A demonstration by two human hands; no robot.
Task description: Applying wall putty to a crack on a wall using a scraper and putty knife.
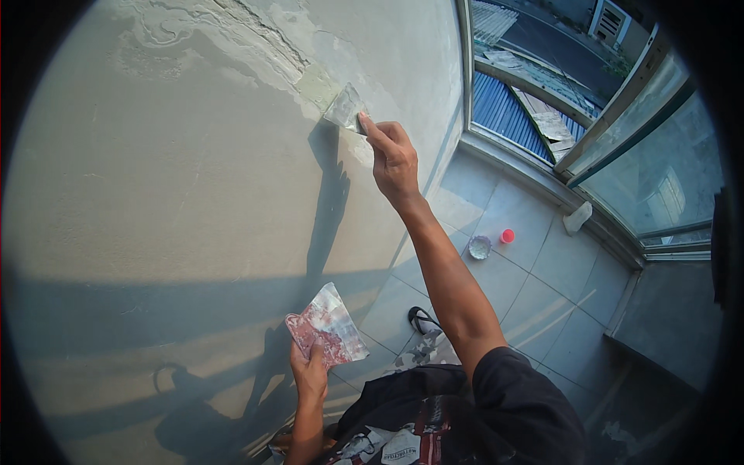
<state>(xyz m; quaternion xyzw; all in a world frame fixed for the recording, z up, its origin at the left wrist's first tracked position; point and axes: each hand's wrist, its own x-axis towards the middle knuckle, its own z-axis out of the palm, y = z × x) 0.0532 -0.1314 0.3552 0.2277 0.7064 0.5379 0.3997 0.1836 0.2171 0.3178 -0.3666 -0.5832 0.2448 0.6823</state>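
My right hand (394, 155) reaches up to the grey wall (194, 170), its fingers closed on a flat putty scraper (346, 107). The scraper's blade lies against the wall at the lower end of a long crack (271, 43), where a pale, greenish-white patch of filler (316, 84) shows. Rough smears surround the crack. Low in front of me, my left hand (310, 373) grips a flat, squarish plate (328, 328) by its lower edge, thumb on top. Reddish and whitish smears cover the plate; what it is made of I cannot tell.
On the tiled floor (535, 306) stand a small bowl (480, 247) with whitish contents and a pinkish-red cup (508, 236). A whitish lump (577, 218) rests by the window sill. An open window (651, 170) is at the right, with blue roofing (500, 108) outside.
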